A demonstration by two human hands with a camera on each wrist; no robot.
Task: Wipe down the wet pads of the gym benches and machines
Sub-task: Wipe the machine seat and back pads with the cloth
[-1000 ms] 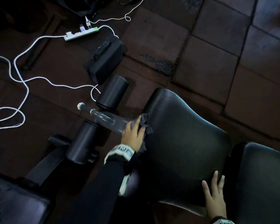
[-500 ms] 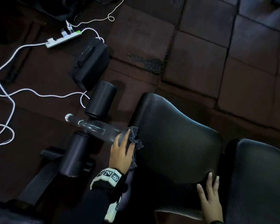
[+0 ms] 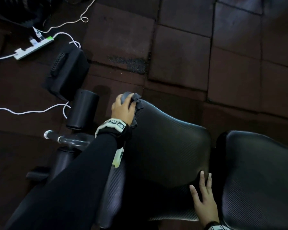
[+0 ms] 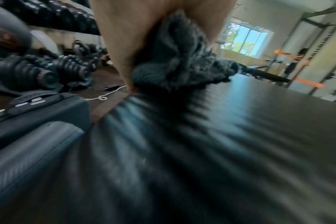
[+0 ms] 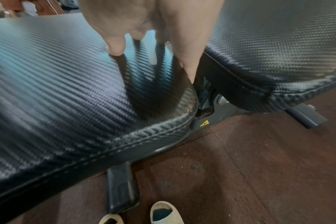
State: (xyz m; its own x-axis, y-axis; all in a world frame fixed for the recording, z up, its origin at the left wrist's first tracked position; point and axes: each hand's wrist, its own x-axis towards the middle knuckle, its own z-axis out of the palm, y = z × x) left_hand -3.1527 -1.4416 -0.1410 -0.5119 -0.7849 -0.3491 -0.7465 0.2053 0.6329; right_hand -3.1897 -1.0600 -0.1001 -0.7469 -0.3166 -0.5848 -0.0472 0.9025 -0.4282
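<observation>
- Left hand: fingers curled over a bunched dark grey terry cloth, pressing it on the far left corner of the black carbon-weave vinyl seat pad. In the left wrist view the cloth is gripped between palm and fingers; the pad surface below is smeared by motion blur.
- Right hand: fingers straight and spread, lying flat on the near right corner of the seat pad, holding nothing. In the right wrist view the fingertips touch the vinyl just beside the gap.
- Second black textured vinyl back pad: lies to the right of the seat pad, parted from it by a narrow gap; the right hand is the nearer to it.
- Key relation: the unwiped run of the seat pad lies from the cloth toward the right hand. The bench's long axis runs left to right across the head view, and the cloth sits at its left end. Judgement: the next stroke should draw the cloth rightward along that axis while the right hand steadies the pad.
- Wetness cannot be told in this dim light.
- Surroundings: black cylindrical foam leg roller, just left of the cloth hand; white power strip and white cable on dark brown rubber floor tiles.
</observation>
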